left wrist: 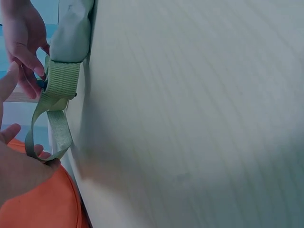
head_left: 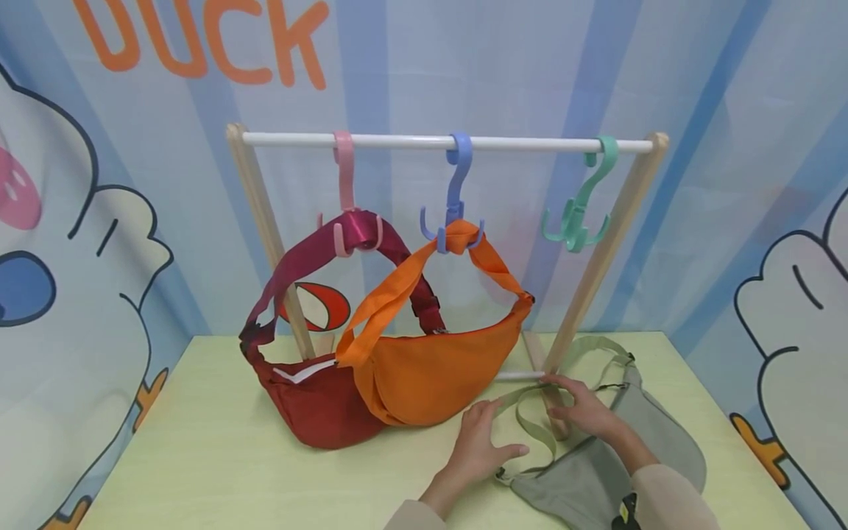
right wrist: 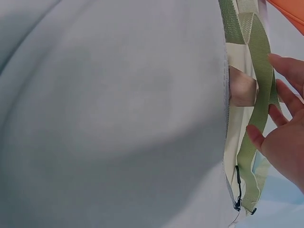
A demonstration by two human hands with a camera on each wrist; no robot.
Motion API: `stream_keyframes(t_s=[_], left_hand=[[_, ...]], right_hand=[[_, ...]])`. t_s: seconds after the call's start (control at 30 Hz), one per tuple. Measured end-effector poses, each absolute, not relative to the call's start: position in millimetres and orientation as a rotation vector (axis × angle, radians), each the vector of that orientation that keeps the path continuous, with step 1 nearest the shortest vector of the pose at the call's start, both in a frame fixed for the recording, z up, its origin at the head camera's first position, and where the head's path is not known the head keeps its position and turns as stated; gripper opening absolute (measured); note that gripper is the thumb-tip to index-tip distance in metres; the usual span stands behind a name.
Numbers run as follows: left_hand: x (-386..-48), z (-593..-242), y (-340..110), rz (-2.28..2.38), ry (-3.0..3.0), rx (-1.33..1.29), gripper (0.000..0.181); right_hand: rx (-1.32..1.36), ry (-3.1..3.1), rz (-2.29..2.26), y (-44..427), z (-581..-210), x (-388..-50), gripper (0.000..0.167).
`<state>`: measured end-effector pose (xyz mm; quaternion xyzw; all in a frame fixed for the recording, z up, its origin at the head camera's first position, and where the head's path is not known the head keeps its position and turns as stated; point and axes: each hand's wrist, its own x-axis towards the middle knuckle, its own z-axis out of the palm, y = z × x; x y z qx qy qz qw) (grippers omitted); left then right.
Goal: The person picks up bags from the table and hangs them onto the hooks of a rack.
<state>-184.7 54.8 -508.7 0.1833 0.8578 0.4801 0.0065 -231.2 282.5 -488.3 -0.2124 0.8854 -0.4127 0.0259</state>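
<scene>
Striped backdrop (head_left: 424, 88), pale desk (head_left: 265, 478). We note the grey-green bag (head_left: 669, 427) at lower right of frame. Left hand (head_left: 473, 445) touches its strap (right wrist: 260, 52), thumb and fingers apart; right hand (head_left: 586, 408) likewise, digits spread.

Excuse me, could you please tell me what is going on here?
A person has both hands, left hand and right hand, at the green strap of a grey-green bag lying on the table. Behind, three hooks hang from a white rod. The pink hook holds the dark red bag's strap and the blue hook the orange bag's; no bag hangs from the green hook.
</scene>
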Motion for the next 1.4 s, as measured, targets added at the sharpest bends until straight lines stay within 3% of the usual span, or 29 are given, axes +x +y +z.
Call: stream_keyframes(t_s=[0.83,1.13,1.4], left_hand=[[-190,-521,61,1.489,2.766,0.56,0.066],[-190,-522,61,1.486,2.79,0.557,0.064],[-191,-522,65,1.447,2.813,0.482,0.062]], right_hand=[[-0.743,3.006,-1.195,282,-503,-229,0.032],[-0.616,3.011,-1.168,285,-507,-229,0.034],[-0.584,2.895,-1.178,286,-504,-223,0.025]])
